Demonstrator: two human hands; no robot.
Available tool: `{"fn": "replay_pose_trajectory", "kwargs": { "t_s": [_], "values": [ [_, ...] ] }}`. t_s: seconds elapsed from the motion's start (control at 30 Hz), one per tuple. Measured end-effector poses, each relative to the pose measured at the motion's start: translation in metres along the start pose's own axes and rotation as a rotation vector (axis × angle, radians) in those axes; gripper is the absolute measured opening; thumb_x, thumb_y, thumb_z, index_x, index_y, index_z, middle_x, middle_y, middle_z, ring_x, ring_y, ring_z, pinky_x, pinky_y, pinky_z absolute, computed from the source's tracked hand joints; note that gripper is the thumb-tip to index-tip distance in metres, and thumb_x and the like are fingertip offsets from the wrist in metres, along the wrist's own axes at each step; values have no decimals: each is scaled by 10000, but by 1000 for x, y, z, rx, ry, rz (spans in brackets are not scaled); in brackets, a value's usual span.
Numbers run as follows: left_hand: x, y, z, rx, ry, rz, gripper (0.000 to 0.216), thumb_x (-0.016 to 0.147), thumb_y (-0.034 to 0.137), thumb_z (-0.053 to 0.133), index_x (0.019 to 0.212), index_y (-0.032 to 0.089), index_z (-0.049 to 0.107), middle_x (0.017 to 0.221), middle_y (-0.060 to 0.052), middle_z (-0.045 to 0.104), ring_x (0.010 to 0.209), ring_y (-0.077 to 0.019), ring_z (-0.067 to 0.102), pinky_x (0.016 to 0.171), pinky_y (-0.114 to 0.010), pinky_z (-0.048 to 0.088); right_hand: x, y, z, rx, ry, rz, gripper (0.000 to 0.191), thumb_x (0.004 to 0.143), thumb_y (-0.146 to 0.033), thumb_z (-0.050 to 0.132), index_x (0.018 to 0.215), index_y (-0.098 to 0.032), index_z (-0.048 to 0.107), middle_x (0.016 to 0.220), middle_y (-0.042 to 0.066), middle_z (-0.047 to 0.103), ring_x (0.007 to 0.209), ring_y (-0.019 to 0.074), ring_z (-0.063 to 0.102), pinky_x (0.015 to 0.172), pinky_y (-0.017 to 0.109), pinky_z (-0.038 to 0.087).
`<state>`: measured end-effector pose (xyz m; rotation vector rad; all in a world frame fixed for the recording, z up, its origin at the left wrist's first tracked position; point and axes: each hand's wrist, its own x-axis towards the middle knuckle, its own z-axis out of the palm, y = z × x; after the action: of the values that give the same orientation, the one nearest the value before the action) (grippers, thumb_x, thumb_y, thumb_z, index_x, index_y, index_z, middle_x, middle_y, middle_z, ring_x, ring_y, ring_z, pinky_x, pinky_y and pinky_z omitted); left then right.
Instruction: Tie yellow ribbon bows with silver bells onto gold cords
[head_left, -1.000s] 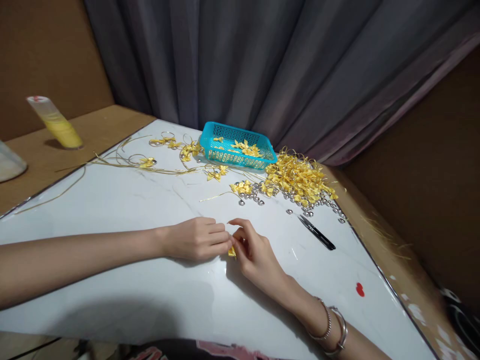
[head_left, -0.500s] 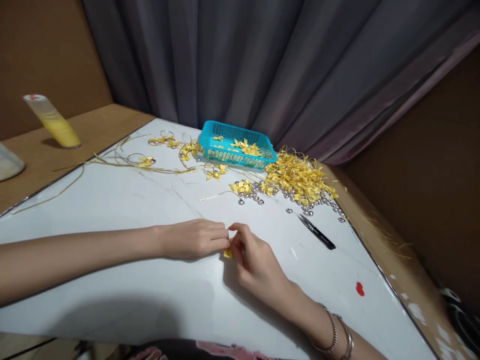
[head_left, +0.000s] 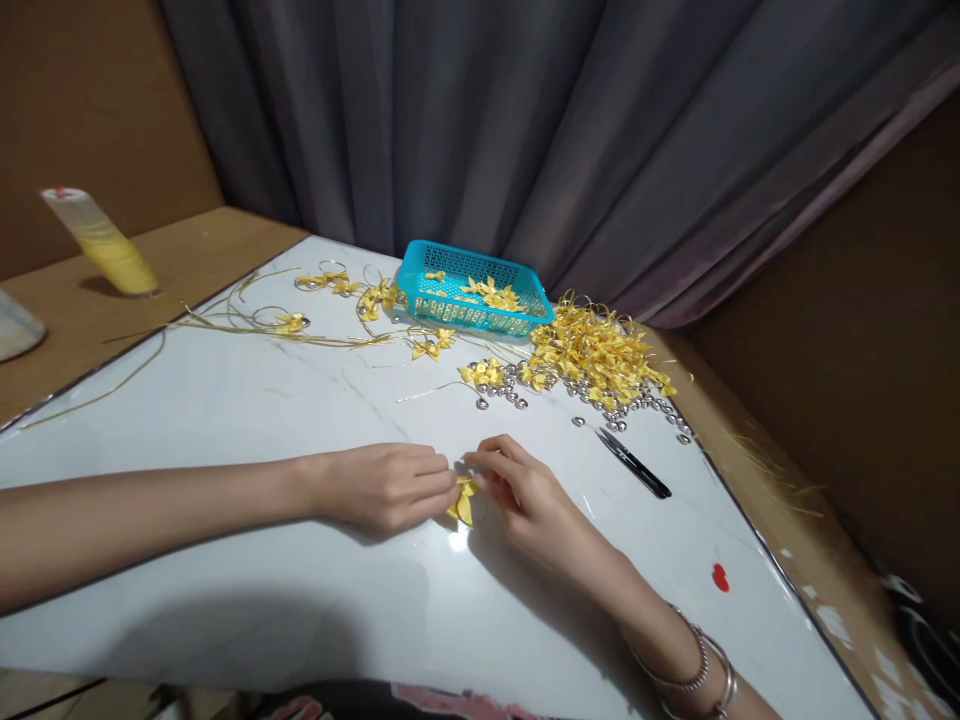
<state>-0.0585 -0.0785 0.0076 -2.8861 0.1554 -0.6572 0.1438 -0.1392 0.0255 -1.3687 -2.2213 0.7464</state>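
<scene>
Low over the white tabletop (head_left: 300, 590), a small yellow ribbon bow (head_left: 464, 503) shows between my two hands. My left hand (head_left: 394, 488) is closed on the bow's left side, and its fingers hide part of it. From the right, my right hand (head_left: 532, 495) meets the bow's upper edge with bent, closed fingertips. Its index finger reaches over toward the left fingers. The thumb is mostly hidden, as is any thin cord in the grip. Two silver bracelets (head_left: 701, 660) circle my right wrist.
Beyond my hands stand a blue perforated basket (head_left: 480, 318) with yellow bows and a heap of yellow bows (head_left: 600, 350) among silver beads (head_left: 517, 400). Small black scissors or snips (head_left: 634, 465) lie to the right, near a red piece (head_left: 720, 578). At left are gold cords (head_left: 285, 338) and a yellow-filled bottle (head_left: 112, 250).
My right hand has shifted slightly right and its fingers have straightened a little. More of the yellow bow now shows between the hands. My left hand has barely moved.
</scene>
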Motion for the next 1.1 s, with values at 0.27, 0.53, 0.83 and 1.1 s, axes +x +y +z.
{"fn": "replay_pose_trajectory", "kwargs": {
  "t_s": [0.27, 0.53, 0.83, 1.1],
  "values": [
    [0, 1, 0, 0, 5, 8, 251, 887, 76, 375, 889, 37, 623, 775, -136, 637, 680, -186, 567, 612, -304, 494, -1, -4, 9, -65, -21, -73, 277, 795, 33, 386, 863, -135, 595, 912, 96, 575, 851, 194, 505, 747, 334, 451],
    [-1, 2, -1, 39, -14, 13, 271, 881, 66, 357, 928, 49, 624, 813, -144, 650, 716, -192, 578, 613, -308, 496, 1, -2, 11, -47, -8, -64, 206, 810, 7, 362, 833, -142, 503, 865, 93, 534, 810, 192, 480, 715, 333, 442],
    [0, 3, -3, 60, 1, 24, 216, 887, 86, 400, 871, 98, 615, 804, -116, 648, 716, -175, 586, 602, -290, 491, -1, -5, 3, 87, -100, -5, 200, 809, -19, 423, 933, -137, 527, 936, 87, 542, 864, 178, 526, 750, 316, 449],
    [0, 4, -4, 86, 36, 32, 226, 897, 91, 384, 901, 79, 610, 811, -118, 651, 724, -177, 588, 611, -293, 485, 1, -1, 16, 8, 42, -114, 201, 812, -6, 412, 790, -140, 561, 815, 78, 584, 776, 173, 531, 684, 291, 452]
  ]
}}
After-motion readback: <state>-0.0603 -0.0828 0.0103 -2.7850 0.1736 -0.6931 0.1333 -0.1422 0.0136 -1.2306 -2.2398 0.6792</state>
